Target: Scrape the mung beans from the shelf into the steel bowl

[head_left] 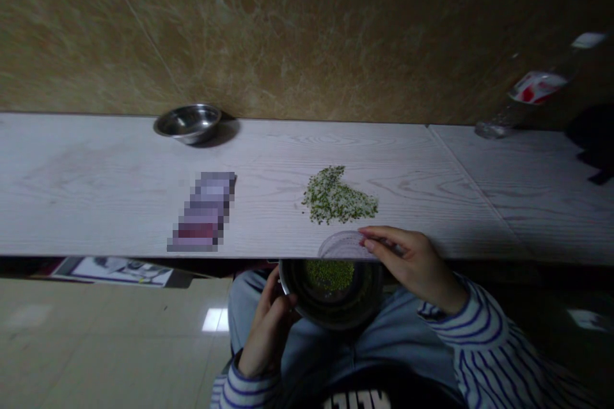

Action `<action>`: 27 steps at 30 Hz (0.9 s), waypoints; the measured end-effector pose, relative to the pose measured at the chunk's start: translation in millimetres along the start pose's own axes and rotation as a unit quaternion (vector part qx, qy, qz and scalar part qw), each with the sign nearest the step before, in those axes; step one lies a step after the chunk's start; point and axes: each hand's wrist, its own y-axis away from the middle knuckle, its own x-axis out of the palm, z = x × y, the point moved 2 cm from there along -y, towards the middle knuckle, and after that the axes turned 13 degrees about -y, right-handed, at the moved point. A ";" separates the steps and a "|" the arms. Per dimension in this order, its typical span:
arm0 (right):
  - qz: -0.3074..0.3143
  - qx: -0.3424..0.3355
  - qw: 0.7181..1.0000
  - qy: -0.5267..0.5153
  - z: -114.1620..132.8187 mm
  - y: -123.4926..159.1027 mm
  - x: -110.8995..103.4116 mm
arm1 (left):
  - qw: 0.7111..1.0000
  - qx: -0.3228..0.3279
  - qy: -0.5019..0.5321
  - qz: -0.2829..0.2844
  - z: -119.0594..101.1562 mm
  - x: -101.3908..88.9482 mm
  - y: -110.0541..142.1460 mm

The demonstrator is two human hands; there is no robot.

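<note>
My left hand (273,319) grips the left rim of a metal bowl (326,314), which is just below the table's front edge over my lap. Small green beans (330,273), which look like mung beans, lie in its bottom. Between the thumb and fingers of my right hand (407,255) is a clear round plastic lid (339,243), low over the table edge and above the bowl's far side. Just beyond the lid, a loose pile of green beans mixed with white grains (339,197) is spread on the white wood-grain table (417,185).
A smaller metal bowl (189,124) stands near the wall at the back left. In front of it lies a pixelated flat object (204,211). A clear plastic bottle (535,88) with a white cap stands at the right, near a dark object (595,140). Under the table is a printed sheet (119,271).
</note>
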 end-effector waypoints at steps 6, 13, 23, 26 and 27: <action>-0.102 0.027 0.994 -0.021 -14.2 -2.5 -17.5 | 0.999 -0.010 -0.017 0.028 18.2 -11.0 0.4; -0.149 0.033 0.988 -0.028 -17.9 2.6 -34.0 | 0.998 -0.051 -0.028 0.018 43.3 -9.2 2.9; -0.188 0.035 0.981 -0.039 -23.3 8.5 -47.6 | 0.996 -0.044 -0.071 0.008 45.4 -6.4 2.3; -0.200 0.033 0.978 -0.047 -25.1 8.1 -50.6 | 0.997 -0.037 -0.074 0.006 43.8 -8.6 -2.1; -0.203 0.034 0.977 -0.052 -26.1 7.7 -52.0 | 0.996 -0.039 -0.079 0.002 43.0 -9.1 -3.5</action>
